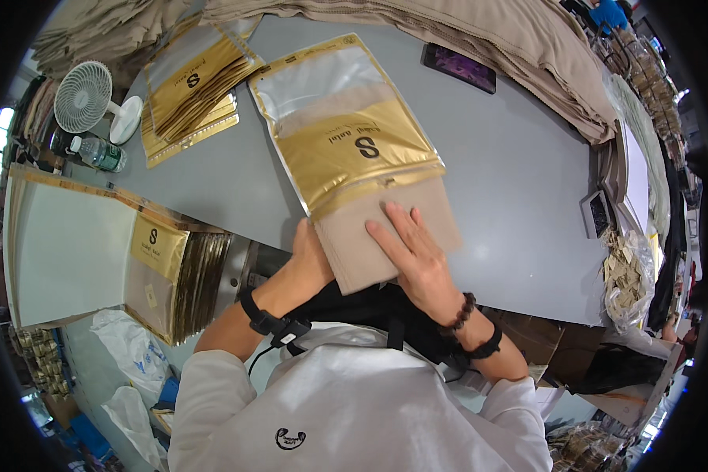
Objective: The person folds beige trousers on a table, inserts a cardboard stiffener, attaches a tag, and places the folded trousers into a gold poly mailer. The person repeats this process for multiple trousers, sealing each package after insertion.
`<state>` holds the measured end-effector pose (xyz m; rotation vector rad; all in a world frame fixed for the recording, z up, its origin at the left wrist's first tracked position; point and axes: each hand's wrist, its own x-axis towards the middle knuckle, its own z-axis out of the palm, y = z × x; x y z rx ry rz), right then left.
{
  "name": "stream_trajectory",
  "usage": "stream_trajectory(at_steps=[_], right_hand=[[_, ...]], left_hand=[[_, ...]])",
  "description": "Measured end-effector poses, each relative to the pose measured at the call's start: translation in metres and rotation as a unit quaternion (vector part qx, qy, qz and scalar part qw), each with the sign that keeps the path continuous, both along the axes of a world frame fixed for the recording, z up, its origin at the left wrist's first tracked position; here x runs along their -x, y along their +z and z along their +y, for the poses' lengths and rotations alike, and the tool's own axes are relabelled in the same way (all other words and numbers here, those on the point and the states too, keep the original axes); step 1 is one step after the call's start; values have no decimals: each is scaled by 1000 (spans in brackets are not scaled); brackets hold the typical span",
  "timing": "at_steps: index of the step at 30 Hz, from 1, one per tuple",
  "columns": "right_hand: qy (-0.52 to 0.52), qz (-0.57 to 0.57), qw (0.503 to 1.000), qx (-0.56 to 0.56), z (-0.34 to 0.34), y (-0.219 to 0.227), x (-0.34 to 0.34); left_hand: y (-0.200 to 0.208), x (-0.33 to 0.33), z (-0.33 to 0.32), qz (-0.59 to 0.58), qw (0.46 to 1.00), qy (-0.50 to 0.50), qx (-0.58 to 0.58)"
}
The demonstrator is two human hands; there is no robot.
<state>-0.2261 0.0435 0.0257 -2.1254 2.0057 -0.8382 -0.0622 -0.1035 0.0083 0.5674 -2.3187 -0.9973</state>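
A folded beige fabric piece (354,244) lies partly inside a gold and clear plastic bag (322,161), its near end sticking out over the table's front edge. My left hand (311,256) holds the left side of the fabric near the bag's mouth; its fingers are hidden under the fabric, the thumb at the edge. My right hand (417,259) rests on top of the fabric with its fingers stretched out towards the bag's opening. Inside the bag, the fabric shows through the clear part beyond the gold band.
A stack of gold bags (204,82) lies at the far left, near a white fan (86,98) and a water bottle (98,153). An open box (71,252) holds several packed bags (165,259). Beige fabric (519,39) and a phone (460,67) lie at the back.
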Motion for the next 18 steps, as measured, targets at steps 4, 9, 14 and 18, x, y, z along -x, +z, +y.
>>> stream_trajectory(at_steps=[4, 9, 14, 18], right_hand=[[-31, -64, 997, -23, -39, -24, 7], [-3, -68, 996, -58, -32, -14, -4], [21, -223, 973, -58, 55, 34, -35], [-191, -264, 929, -175, 82, 23, -21]], left_hand=[[10, -10, 35, -219, 952, 8, 215], [14, -38, 53, -256, 958, 37, 123], [-8, -81, 41, -11, 996, 46, 71], [-21, -110, 54, 21, 999, -20, -37]])
